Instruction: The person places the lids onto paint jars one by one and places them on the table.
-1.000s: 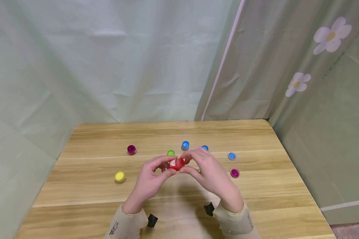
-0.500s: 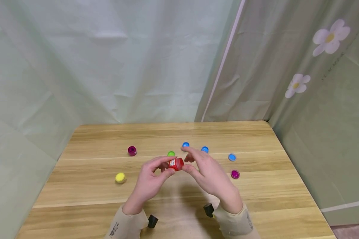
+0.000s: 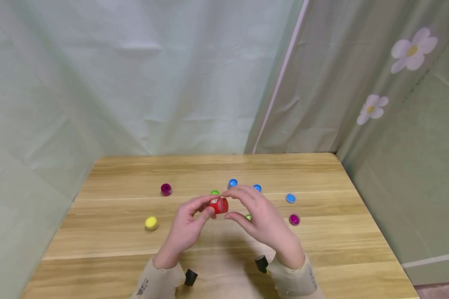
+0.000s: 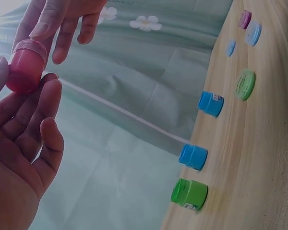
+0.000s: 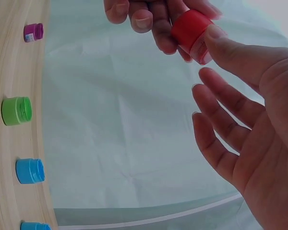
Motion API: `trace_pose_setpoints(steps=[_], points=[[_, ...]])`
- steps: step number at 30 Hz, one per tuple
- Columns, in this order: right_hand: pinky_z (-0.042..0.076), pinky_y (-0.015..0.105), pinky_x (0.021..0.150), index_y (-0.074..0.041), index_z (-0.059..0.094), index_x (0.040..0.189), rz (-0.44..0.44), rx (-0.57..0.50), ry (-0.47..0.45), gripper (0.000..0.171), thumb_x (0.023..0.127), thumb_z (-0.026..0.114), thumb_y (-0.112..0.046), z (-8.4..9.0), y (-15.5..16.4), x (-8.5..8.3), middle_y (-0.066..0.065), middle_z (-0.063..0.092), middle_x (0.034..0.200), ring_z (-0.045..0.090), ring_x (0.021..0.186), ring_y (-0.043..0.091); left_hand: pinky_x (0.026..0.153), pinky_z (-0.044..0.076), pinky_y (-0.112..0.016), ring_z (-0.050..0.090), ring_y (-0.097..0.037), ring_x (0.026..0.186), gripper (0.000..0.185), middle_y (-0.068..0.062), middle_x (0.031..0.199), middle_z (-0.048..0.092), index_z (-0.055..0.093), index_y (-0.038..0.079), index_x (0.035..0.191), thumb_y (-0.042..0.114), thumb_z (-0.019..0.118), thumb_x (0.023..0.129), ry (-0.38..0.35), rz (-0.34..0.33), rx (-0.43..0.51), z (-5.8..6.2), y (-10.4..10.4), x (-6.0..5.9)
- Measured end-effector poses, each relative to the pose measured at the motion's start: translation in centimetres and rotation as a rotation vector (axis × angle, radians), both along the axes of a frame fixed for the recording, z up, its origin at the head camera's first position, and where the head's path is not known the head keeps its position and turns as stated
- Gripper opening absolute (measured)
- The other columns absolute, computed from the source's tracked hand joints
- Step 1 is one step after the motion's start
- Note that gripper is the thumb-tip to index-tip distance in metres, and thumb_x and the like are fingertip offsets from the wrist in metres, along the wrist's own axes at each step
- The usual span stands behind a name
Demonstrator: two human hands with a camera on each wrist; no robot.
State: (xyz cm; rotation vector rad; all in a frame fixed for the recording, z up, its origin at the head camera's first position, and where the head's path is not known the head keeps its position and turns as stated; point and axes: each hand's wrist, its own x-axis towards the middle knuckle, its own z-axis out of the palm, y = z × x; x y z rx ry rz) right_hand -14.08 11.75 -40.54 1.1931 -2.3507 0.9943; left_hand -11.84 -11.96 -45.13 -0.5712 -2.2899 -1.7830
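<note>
A small red jar [image 3: 219, 205] with a red cap is held above the wooden table [image 3: 321, 174]. My left hand [image 3: 211, 205] pinches its body between thumb and fingers, as the left wrist view shows with the jar [image 4: 25, 66] at upper left. My right hand [image 3: 230, 205] hovers at the cap end with fingers spread and relaxed. In the right wrist view its thumb [image 5: 230, 50] touches the side of the jar [image 5: 192, 28], while the other fingers [image 5: 221, 110] stand off it.
On the table lie a purple jar [image 3: 166, 189], a yellow jar [image 3: 151, 223], a green jar [image 3: 215, 192], two blue jars [image 3: 232, 183] [image 3: 257, 187], a blue lid [image 3: 290, 198], a purple lid [image 3: 294, 219] and a half-hidden green lid [image 3: 248, 216]. Curtains close the back and sides.
My right hand, which pinched the cap a second ago, has loosened, its fingers now spread off the jar. The left hand keeps its hold and has barely moved.
</note>
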Motion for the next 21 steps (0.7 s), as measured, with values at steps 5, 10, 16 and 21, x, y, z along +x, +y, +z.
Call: trace_pose_setpoints(steps=[5,10,16,21], points=[[0.051,0.033,0.108,-0.014,0.068,0.137,0.006,0.000,0.027,0.047,0.094,0.086,-0.018,-0.04,-0.04,-0.05,-0.003,0.068,0.134,0.062,0.128,0.019,0.081,0.059,-0.038,0.071,-0.018,0.087,0.034,0.002,0.107,0.076,0.073,0.010,0.136,0.004,0.070,0.103,0.018,-0.016,0.002,0.00,-0.05,0.01],[0.053,0.033,0.105,-0.015,0.069,0.135,0.007,-0.002,0.024,0.045,0.094,0.085,-0.020,-0.01,-0.02,-0.04,-0.004,0.070,0.132,0.063,0.125,0.018,0.080,0.058,-0.036,0.071,-0.018,0.086,0.034,0.003,0.104,0.076,0.073,0.010,0.136,0.003,0.071,0.102,0.035,-0.023,0.005,-0.03,-0.08,0.00],[0.056,0.031,0.094,-0.015,0.070,0.131,-0.006,0.000,-0.025,0.041,0.094,0.085,-0.025,0.10,0.01,0.02,-0.006,0.072,0.125,0.065,0.115,0.015,0.079,0.057,-0.033,0.068,-0.018,0.087,0.033,0.000,0.100,0.075,0.075,0.010,0.132,0.005,0.075,0.100,0.050,-0.023,0.007,0.05,-0.09,-0.06],[0.056,0.031,0.093,-0.014,0.072,0.128,-0.031,0.014,-0.064,0.039,0.093,0.085,-0.026,0.09,-0.02,0.04,-0.008,0.073,0.121,0.065,0.113,0.013,0.078,0.055,-0.029,0.065,-0.018,0.085,0.034,0.001,0.098,0.073,0.076,0.012,0.130,0.004,0.078,0.097,0.055,-0.021,0.009,-0.01,-0.08,-0.10]])
